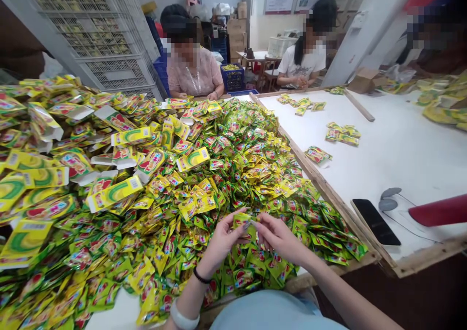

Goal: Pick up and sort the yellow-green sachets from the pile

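Note:
Both of my hands meet over a big heap of small yellow-green sachets (pixel 233 174). My left hand (pixel 223 242) and my right hand (pixel 278 237) pinch the same sachet (pixel 242 219) between their fingertips, just above the heap's near edge. A black band and a white bangle sit on my left wrist. Flat yellow cartons (pixel 115 192) lie piled on the heap's left side.
A wooden rail (pixel 321 184) divides the heap from a white table (pixel 401 145) bearing a few sachet bunches, a black phone (pixel 375 221) and grey discs. Two people sit at the far side. Wire racks (pixel 95 33) stand at back left. A red sleeve (pixel 440 210) reaches in at right.

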The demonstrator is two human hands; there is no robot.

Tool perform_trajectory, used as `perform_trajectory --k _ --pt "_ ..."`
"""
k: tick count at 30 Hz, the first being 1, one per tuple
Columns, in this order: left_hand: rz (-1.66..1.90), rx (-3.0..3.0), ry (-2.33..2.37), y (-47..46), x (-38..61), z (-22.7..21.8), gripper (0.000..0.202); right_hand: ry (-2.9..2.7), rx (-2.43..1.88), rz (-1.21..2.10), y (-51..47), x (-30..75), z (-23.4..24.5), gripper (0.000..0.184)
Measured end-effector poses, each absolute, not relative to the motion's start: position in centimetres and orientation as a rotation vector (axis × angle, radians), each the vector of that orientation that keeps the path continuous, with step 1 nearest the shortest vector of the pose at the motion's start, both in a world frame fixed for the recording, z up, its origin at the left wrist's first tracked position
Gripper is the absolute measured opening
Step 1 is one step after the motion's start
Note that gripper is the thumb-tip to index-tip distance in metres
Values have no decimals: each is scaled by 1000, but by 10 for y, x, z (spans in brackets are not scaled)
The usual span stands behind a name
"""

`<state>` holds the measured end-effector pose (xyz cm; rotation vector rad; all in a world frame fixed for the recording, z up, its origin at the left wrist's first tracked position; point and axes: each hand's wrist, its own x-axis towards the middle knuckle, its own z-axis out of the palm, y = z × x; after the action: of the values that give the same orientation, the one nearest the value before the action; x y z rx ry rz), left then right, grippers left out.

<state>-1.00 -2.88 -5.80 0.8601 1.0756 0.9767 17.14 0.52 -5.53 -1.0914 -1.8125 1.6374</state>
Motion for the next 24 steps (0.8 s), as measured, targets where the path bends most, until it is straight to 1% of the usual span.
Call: perform_trajectory --k 4,7,9,11,13,18,19,20,23,24 --pt "956 1151 1171 -34 -8 -58 50 -1860 -1094 1602 -2 166 -55 34" --pt "899 1328 1248 -38 -11 -55 49 -2064 -1062 1528 2 169 -47 34" --pt "852 1417 1305 -41 -12 -54 56 -2254 -1039 1397 6 172 -42 35" --pt "817 1483 1332 -45 -9 -55 69 -2396 -1032 1277 10 173 -40 34" --pt "804 1543 1350 -50 -4 -58 79 -2474 -1028 1243 11 172 -43 33" --pt "756 1654 1442 -58 -3 -56 89 -2553 -976 1187 8 171 -55 32" --pt "756 1706 1442 -56 -9 -51 86 -2549 -968 1167 8 171 -56 30" --pt "762 1773 1451 -53 -17 -45 78 -2541 -963 1150 8 173 -58 28" --pt "820 1989 1646 -26 -54 -21 43 -2529 -985 1103 7 178 -61 23" --pt "842 2054 1769 -12 -68 -13 38 -2534 -1001 1093 7 179 -62 23"
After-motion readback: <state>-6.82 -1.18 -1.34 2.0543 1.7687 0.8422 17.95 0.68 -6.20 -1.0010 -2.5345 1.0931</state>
